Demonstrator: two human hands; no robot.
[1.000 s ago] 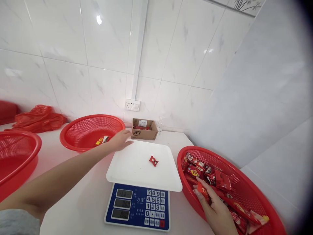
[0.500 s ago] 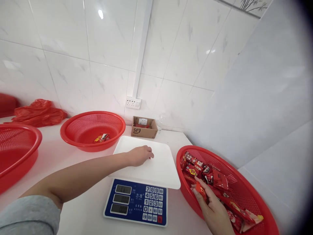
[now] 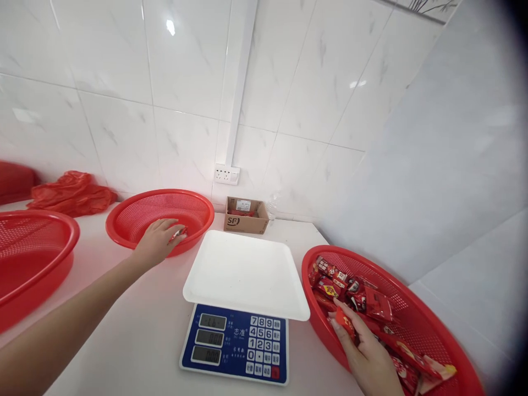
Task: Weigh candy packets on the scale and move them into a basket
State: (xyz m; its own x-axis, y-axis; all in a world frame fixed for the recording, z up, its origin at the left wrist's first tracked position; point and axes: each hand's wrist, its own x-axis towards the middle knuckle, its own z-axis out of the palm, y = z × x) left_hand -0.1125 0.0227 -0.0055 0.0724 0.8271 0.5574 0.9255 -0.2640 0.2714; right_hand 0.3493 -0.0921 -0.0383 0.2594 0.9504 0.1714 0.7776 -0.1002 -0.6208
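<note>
My left hand (image 3: 159, 239) reaches over the near rim of the left-centre red basket (image 3: 124, 212). Its fingers are stretched forward and slightly curved, just above a small red-and-white snack packet (image 3: 178, 235) that they partly cover. My right hand (image 3: 367, 352) pinches a small red snack packet (image 3: 345, 323) between thumb and fingers. It is at the left rim of the right red basket (image 3: 307, 269), which holds several red wrapped snack packets (image 3: 377, 304). Between the hands stands a blue electronic scale (image 3: 235, 346) with a bare white weighing tray (image 3: 247, 272).
Another red basket (image 3: 61, 242) stands at the left edge. Behind it lie crumpled red plastic bags (image 3: 74, 193). A small cardboard box (image 3: 246, 223) with red items inside sits by the tiled wall, below a socket (image 3: 226, 174). A clear plastic object (image 3: 272, 206) is beside the box.
My left hand has moved left from above the weighing tray to the left-centre basket, its fingers now extended. My right hand keeps its red packet. The view has shifted slightly.
</note>
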